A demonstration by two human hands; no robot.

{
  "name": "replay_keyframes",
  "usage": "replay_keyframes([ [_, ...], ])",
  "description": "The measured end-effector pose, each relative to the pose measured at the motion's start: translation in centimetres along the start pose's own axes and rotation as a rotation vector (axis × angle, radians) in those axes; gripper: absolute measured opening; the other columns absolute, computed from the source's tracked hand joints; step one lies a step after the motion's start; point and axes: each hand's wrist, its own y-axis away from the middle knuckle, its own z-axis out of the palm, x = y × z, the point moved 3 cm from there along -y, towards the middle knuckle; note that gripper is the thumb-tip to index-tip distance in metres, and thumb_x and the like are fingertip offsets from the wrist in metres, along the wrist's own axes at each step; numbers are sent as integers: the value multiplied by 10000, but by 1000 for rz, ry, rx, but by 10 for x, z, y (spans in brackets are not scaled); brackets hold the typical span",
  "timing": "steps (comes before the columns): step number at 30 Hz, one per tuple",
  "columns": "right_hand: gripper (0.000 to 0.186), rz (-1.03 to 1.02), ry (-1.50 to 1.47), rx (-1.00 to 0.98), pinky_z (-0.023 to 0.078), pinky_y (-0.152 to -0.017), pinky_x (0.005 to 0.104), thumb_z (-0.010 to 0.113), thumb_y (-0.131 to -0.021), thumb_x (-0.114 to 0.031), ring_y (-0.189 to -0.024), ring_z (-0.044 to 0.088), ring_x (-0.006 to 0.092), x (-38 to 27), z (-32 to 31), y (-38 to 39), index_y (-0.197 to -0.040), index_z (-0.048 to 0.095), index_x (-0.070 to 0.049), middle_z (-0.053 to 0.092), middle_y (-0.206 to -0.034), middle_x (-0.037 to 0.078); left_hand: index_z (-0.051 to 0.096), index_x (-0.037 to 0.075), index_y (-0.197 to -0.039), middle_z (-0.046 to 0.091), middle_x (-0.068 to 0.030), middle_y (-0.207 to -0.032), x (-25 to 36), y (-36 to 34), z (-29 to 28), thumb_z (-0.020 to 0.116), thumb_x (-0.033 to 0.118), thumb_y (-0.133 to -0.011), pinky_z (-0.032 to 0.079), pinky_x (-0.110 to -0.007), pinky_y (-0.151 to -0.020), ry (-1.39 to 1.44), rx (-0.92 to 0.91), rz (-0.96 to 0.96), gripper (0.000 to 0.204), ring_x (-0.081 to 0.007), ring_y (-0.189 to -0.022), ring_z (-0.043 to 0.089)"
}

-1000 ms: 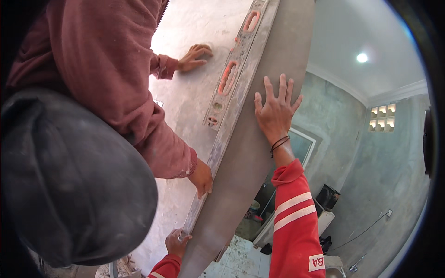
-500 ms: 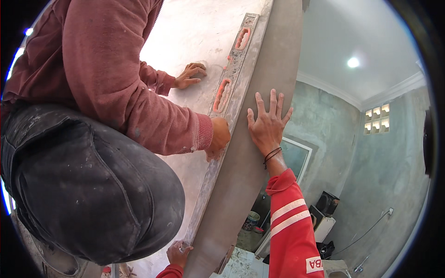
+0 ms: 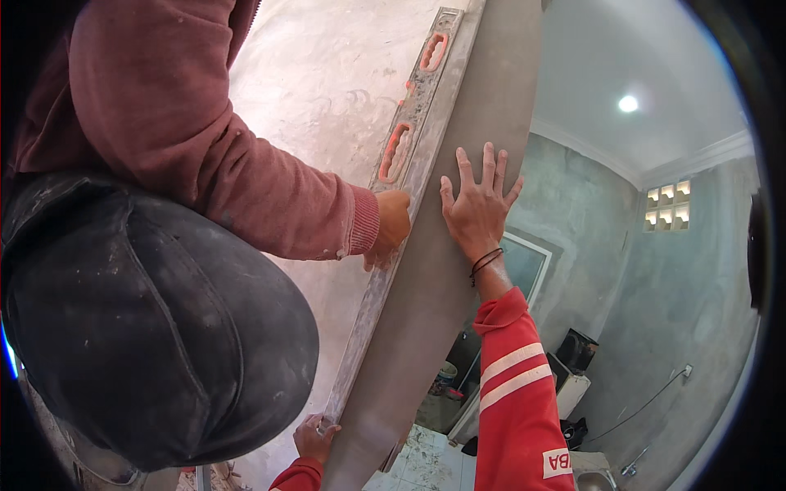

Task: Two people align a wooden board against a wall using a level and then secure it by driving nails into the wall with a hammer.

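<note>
My right hand lies flat with spread fingers on a smooth grey plastered wall edge. Low in the picture, my left hand is closed around the bottom end of a long, plaster-smeared straightedge that runs up along the edge of this grey face. Against the straightedge lies a dirty spirit level with orange-red grip openings. A co-worker's hand, in a dusty maroon sleeve, grips just below the level's lower opening; its fingertips are partly hidden.
The co-worker's bent dark-trousered leg fills the left side, close to the pale wall. Right of the grey face is a room with a framed door, vent blocks, a black box and a sink.
The co-worker's other hand, which rested on the pale wall, has gone from view, and their body has shifted left. Both my hands keep their places on the straightedge and wall.
</note>
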Motion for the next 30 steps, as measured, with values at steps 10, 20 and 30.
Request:
replay_keyframes([
  [10, 610, -1, 32, 11, 183, -1269, 791, 656, -1033, -501, -1659, 298, 410, 3, -1, 0, -1584, 601, -245, 399, -1751, 180, 792, -19, -1040, 764, -192, -970, -22, -3, 17, 945, 432, -803, 574, -478, -793, 33, 51, 149, 532, -389, -886, 740],
  [20, 584, -32, 15, 53, 226, -1235, 809, 640, -1038, -509, -1641, 327, 414, 2, 3, 0, -1560, 621, -247, 430, -1729, 181, 788, -50, -1122, 762, -204, -1006, -6, 1, 5, 910, 416, -829, 574, -485, -865, 58, 38, 41, 563, -412, -958, 744],
  [30, 566, -49, 45, 99, 229, -1225, 818, 608, -1060, -529, -1634, 349, 399, 5, 13, 2, -1559, 628, -264, 457, -1717, 169, 795, 15, -1031, 744, -149, -1031, 11, -2, -3, 910, 322, -849, 558, -475, -892, 43, 90, 123, 375, -386, -996, 718],
])
